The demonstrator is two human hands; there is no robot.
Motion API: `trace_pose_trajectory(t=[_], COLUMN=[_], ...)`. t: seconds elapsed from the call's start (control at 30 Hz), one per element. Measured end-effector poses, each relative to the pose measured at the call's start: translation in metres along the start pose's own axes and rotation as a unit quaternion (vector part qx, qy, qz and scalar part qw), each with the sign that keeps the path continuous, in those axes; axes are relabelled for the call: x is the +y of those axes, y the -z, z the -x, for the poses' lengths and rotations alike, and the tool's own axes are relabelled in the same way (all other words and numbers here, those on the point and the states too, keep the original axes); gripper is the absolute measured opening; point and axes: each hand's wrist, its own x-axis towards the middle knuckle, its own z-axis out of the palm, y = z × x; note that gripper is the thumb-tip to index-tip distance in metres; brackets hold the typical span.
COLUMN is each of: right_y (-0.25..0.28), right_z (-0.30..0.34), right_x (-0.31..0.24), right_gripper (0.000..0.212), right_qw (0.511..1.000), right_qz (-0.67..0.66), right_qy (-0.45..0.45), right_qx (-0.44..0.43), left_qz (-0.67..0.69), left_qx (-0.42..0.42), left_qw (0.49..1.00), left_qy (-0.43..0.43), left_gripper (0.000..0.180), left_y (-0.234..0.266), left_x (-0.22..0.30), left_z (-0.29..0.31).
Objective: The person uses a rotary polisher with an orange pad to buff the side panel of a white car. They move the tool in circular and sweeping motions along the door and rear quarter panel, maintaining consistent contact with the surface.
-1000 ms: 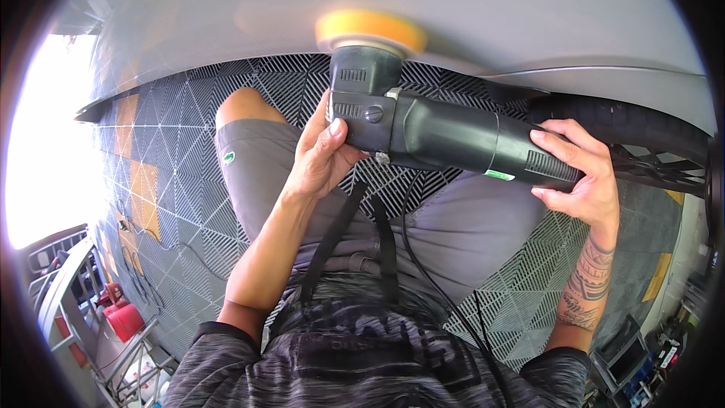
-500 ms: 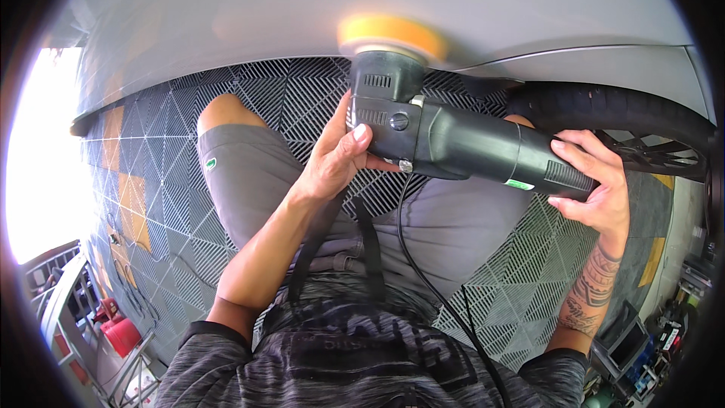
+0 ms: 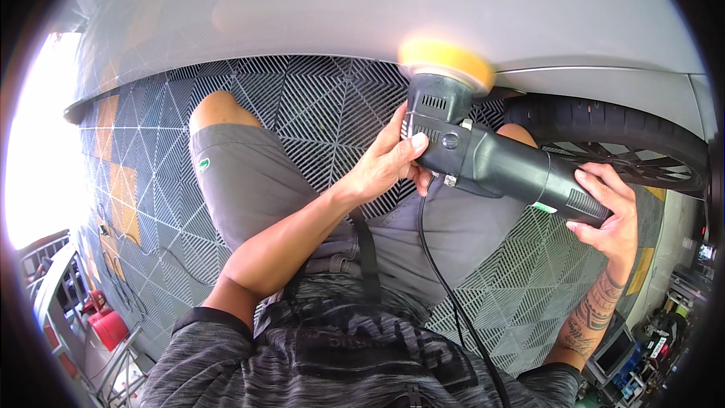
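Observation:
A black car polisher point(image 3: 513, 162) slants across the space in front of me, held in both hands. Its yellow foam pad point(image 3: 445, 63), blurred as if spinning, meets the lower part of a silver-grey car panel point(image 3: 317, 7). My left hand point(image 3: 389, 162) grips the head end, thumb on top and fingers partly hidden underneath. Wrapped round the vented rear end is my right hand point(image 3: 613, 208). A black power cord point(image 3: 432, 245) leaves the polisher near my left hand and runs down over my lap.
At the right, beside the panel, lies a black tyre point(image 3: 612, 125) with dark spokes. Grey patterned tiles point(image 3: 166, 181) cover the floor. A red container point(image 3: 108, 329) and metal frame point(image 3: 57, 302) stand lower left; assorted gear point(image 3: 657, 347) sits lower right.
The polisher has shifted right and slightly down along the panel, its head tilting a little more to the right. Both hands have moved with it.

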Motion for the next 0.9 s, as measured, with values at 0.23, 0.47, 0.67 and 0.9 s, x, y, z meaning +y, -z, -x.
trace_pose_trajectory(t=[0.23, 0.47, 0.67, 0.9], right_y=[-0.012, -0.022, -0.026, -0.029], right_z=[-0.014, -0.024, -0.033, -0.040], right_x=[-0.015, -0.023, -0.030, -0.034], right_gripper=[0.073, 0.073, 0.074, 0.075], right_qw=[0.999, 0.999, 0.999, 0.999], right_qz=[0.030, 0.039, 0.048, 0.049], right_qy=[-0.015, -0.020, -0.008, -0.005], right_qx=[-0.008, -0.012, -0.017, -0.021], left_qz=[-0.015, -0.031, -0.012, -0.010], left_qx=[0.024, 0.017, 0.000, 0.035], left_qw=[1.000, 0.999, 1.000, 0.999], left_qy=[0.006, 0.010, -0.010, -0.014], left_gripper=[0.069, 0.062, 0.050, 0.071], left_y=[0.020, 0.038, 0.057, 0.054], left_x=[-0.016, -0.015, -0.019, -0.008], left_z=[-0.010, -0.010, -0.006, -0.002])
